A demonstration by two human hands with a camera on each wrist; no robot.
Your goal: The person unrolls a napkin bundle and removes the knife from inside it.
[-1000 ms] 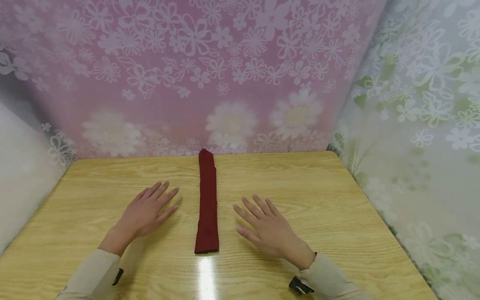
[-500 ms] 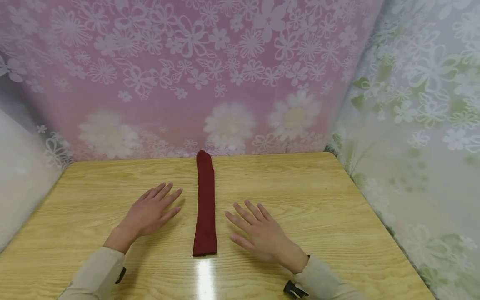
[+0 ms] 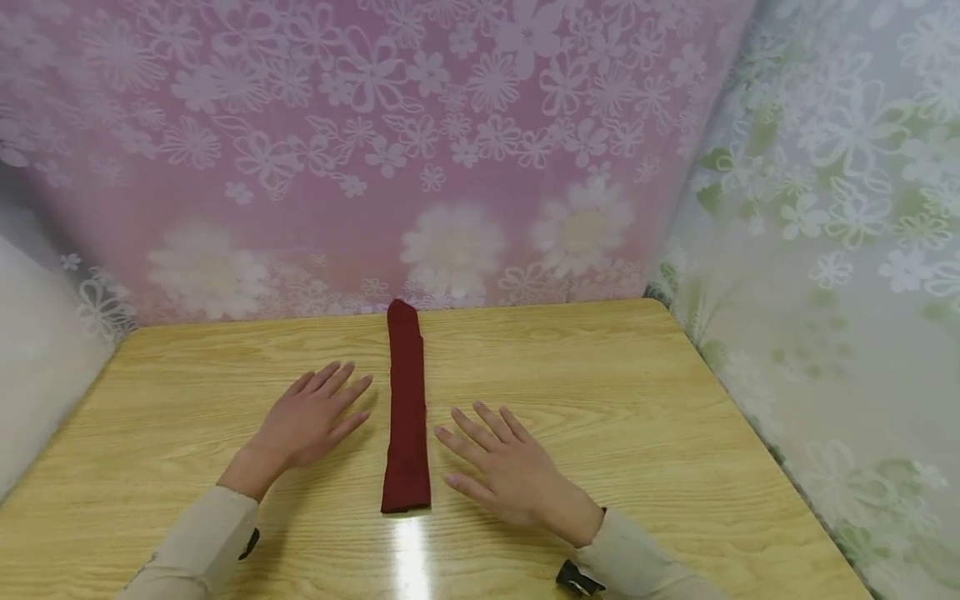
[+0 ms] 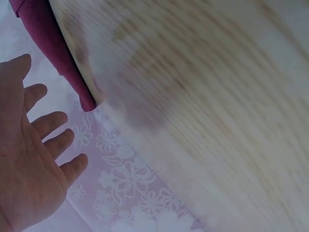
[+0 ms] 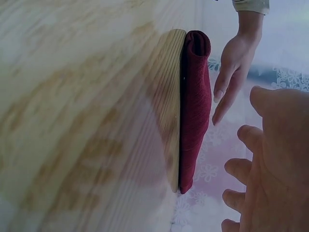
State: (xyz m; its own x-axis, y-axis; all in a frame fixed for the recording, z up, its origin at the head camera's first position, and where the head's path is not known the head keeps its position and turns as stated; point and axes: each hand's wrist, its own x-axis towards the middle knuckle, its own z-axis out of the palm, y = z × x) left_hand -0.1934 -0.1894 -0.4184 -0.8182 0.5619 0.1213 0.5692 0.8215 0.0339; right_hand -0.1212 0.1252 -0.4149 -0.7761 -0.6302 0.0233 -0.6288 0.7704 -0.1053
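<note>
A dark red cloth (image 3: 407, 408), folded into a long narrow strip, lies lengthwise on the wooden table, its pointed far end at the back edge. In the right wrist view the cloth's (image 5: 195, 101) near end shows rolled or folded layers. My left hand (image 3: 303, 421) hovers just left of the strip, fingers spread and palm down, not touching it. On the other side, my right hand (image 3: 510, 471) is held the same way, its fingertips a short gap from the cloth. Neither hand holds anything. What kind of cloth article this is cannot be told.
The wood-grain table (image 3: 637, 383) meets a pink floral backdrop (image 3: 322, 208) at the back. A pale floral sheet (image 3: 825, 333) hangs along the right side, and a whitish one (image 3: 45, 358) along the left. Light glares on the table below the strip.
Both hands have drawn nearer the cloth, the left moving right and the right moving left. The head view has shifted slightly. The cloth stays where it lay.
</note>
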